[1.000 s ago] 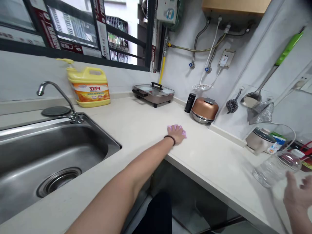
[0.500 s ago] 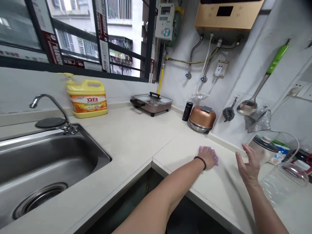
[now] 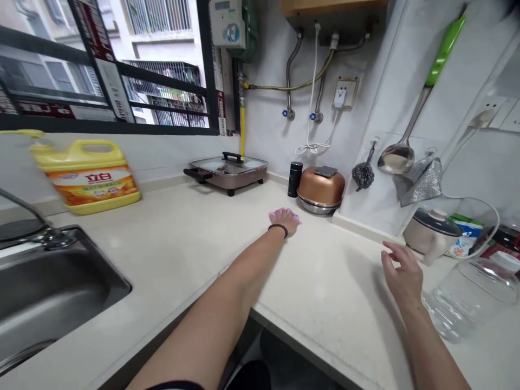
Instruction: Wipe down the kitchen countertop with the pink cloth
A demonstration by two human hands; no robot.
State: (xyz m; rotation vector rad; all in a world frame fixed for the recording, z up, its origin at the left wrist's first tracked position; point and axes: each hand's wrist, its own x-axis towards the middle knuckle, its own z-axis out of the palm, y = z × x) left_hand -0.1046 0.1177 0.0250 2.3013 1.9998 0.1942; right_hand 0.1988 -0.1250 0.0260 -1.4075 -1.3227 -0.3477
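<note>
My left hand [image 3: 285,221] is stretched far across the pale countertop [image 3: 325,276], pressing a light purple cloth [image 3: 296,218] flat under its palm and fingers. Most of the cloth is hidden; its edges show around the fingertips. Just beyond that hand stand a black flask [image 3: 294,180] and a copper-coloured domed pot [image 3: 320,188] with a dark flat object on top. My right hand [image 3: 402,271] hovers over the counter at the right, fingers loosely apart, holding nothing. Beside it stands a large clear plastic bottle [image 3: 467,298].
A lidded electric pan [image 3: 229,170] sits in the back corner. At left are a yellow detergent jug [image 3: 91,176] and a steel sink [image 3: 52,292]. A light pot with a dark lid [image 3: 431,233] stands at right, below a hanging ladle [image 3: 400,154] and scrubber [image 3: 363,175].
My left hand has slid the cloth left and farther back, closer to the flask and domed pot. The view has shifted. My right hand stays near the bottle, its fingers less spread.
</note>
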